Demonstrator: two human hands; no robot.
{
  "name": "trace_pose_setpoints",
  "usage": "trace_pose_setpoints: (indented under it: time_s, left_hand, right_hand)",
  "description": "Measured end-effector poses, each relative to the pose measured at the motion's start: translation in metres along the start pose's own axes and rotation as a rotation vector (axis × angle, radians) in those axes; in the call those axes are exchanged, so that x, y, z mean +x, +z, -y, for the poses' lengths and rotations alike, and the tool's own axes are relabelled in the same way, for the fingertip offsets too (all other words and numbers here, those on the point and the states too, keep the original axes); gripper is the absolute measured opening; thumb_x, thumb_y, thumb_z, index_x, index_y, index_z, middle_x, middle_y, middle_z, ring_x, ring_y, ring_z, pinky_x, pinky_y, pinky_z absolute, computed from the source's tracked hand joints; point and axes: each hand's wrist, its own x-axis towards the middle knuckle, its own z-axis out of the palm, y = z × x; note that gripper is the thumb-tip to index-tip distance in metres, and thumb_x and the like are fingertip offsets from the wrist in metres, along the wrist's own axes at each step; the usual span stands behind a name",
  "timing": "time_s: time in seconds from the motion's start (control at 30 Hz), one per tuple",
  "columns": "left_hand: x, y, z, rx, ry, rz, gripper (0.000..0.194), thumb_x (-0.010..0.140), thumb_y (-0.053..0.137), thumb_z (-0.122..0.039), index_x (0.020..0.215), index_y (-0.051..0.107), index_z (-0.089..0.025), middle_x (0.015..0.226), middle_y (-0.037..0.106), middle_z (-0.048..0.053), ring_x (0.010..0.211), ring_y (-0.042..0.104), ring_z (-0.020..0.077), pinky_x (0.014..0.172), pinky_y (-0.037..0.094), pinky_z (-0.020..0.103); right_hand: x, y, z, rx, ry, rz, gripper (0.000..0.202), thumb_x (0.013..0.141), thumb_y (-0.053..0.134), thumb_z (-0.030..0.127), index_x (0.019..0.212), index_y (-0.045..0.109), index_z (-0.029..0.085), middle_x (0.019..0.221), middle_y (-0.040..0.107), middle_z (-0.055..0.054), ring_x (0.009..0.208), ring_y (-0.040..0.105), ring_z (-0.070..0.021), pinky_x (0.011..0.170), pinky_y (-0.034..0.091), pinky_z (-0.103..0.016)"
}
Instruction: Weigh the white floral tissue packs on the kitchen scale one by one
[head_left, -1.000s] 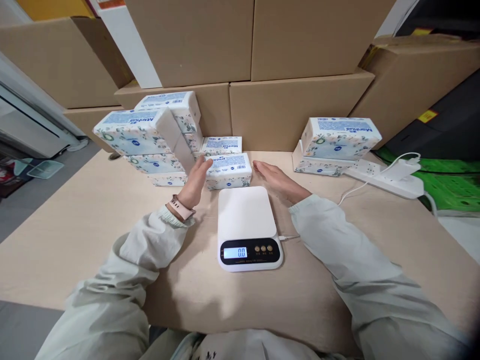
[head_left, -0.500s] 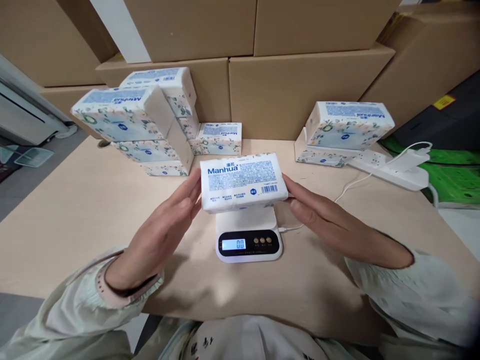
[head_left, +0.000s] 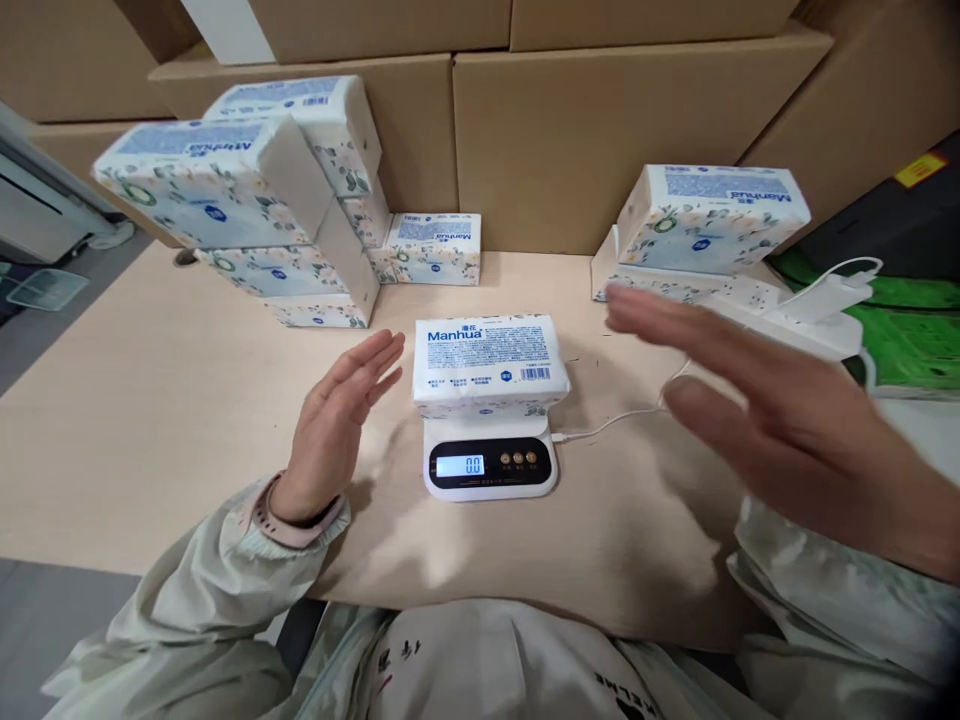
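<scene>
A white and blue pack of tissues (head_left: 491, 365) marked Manhua rests on a small white digital scale (head_left: 491, 490), whose lit display reads 0.0. Just left of the pack is my left hand (head_left: 335, 425), fingers stretched out and apart from it. My right hand (head_left: 780, 420) is raised over the table at the right, its fingers extended and slightly blurred, holding nothing. It partly covers the view of the lower tissue pack (head_left: 604, 262) in the right-hand pile.
Several tissue packs are stacked at the back left (head_left: 210, 185), and another pile (head_left: 712, 220) stands at the back right. Beside that lies a white power strip (head_left: 795, 320); a thin cable (head_left: 607, 425) runs from the scale. Cardboard boxes (head_left: 600, 150) line the back.
Both hands have let go of the tissue pack and moved apart, the left slightly, the right further outward and up. The pack now sits on the scale.
</scene>
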Motion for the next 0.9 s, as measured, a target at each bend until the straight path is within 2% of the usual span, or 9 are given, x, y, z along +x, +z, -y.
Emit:
trace_pose_setpoints:
  time_s: [0.1,0.2,0.3,0.4,0.5,0.8,0.9]
  left_hand:
    - [0.01,-0.005,0.015,-0.004,0.074,-0.147,0.03,0.093,0.068,-0.042,0.112,0.076,-0.02,0.118,0.082,0.011,0.118,0.076,0.0273,0.113,0.057,0.049]
    - [0.016,-0.01,0.029,-0.03,0.071,-0.239,0.023,0.089,0.068,-0.04,0.098,0.076,-0.019,0.097,0.082,0.008,0.097,0.077,0.0233,0.098,0.062,0.041]
    - [0.017,-0.012,0.034,-0.044,0.03,-0.248,0.023,0.089,0.068,-0.041,0.095,0.076,-0.02,0.093,0.08,0.008,0.091,0.076,0.023,0.094,0.062,0.04]
    - [0.015,-0.012,0.033,-0.046,0.028,-0.234,0.022,0.089,0.068,-0.041,0.093,0.076,-0.021,0.092,0.079,0.008,0.089,0.075,0.0232,0.093,0.061,0.04]
    - [0.014,-0.012,0.032,-0.047,0.037,-0.23,0.023,0.088,0.069,-0.042,0.092,0.076,-0.021,0.091,0.079,0.008,0.087,0.074,0.0234,0.092,0.061,0.041]
    - [0.011,-0.011,0.029,-0.067,0.037,-0.206,0.021,0.088,0.07,-0.042,0.088,0.08,-0.023,0.089,0.08,0.007,0.085,0.074,0.0236,0.091,0.063,0.042]
    - [0.008,-0.01,0.027,-0.07,0.038,-0.186,0.021,0.089,0.07,-0.041,0.088,0.08,-0.023,0.089,0.08,0.007,0.083,0.074,0.0234,0.09,0.063,0.042]
  right_hand:
    - [0.003,-0.016,0.02,-0.147,-0.053,0.025,0.049,0.109,0.046,0.056,0.155,0.058,0.046,0.156,0.067,0.004,0.139,0.068,-0.0291,0.119,0.055,-0.048]
    - [0.01,-0.008,0.021,-0.163,-0.123,0.045,0.038,0.109,0.049,0.045,0.142,0.068,0.04,0.141,0.074,-0.001,0.121,0.075,-0.0252,0.099,0.063,-0.041]
    - [0.016,0.006,0.007,-0.2,-0.139,0.049,0.026,0.106,0.054,0.042,0.121,0.074,0.037,0.128,0.078,-0.003,0.104,0.076,-0.0239,0.073,0.061,-0.036]
    - [0.019,0.01,-0.007,-0.239,-0.094,0.06,0.025,0.105,0.053,0.046,0.116,0.074,0.038,0.121,0.077,-0.003,0.086,0.072,-0.0222,0.058,0.051,-0.036]
    - [0.02,0.007,-0.012,-0.223,-0.064,0.053,0.026,0.104,0.053,0.048,0.115,0.074,0.038,0.118,0.075,-0.004,0.086,0.07,-0.0225,0.055,0.046,-0.035]
    - [0.023,0.012,-0.014,-0.23,-0.115,0.115,0.026,0.104,0.05,0.042,0.115,0.073,0.035,0.119,0.075,-0.004,0.091,0.072,-0.0233,0.075,0.057,-0.04]
    - [0.023,0.014,-0.016,-0.187,-0.129,0.122,0.024,0.104,0.051,0.042,0.114,0.072,0.036,0.116,0.074,-0.003,0.088,0.072,-0.0215,0.076,0.059,-0.039]
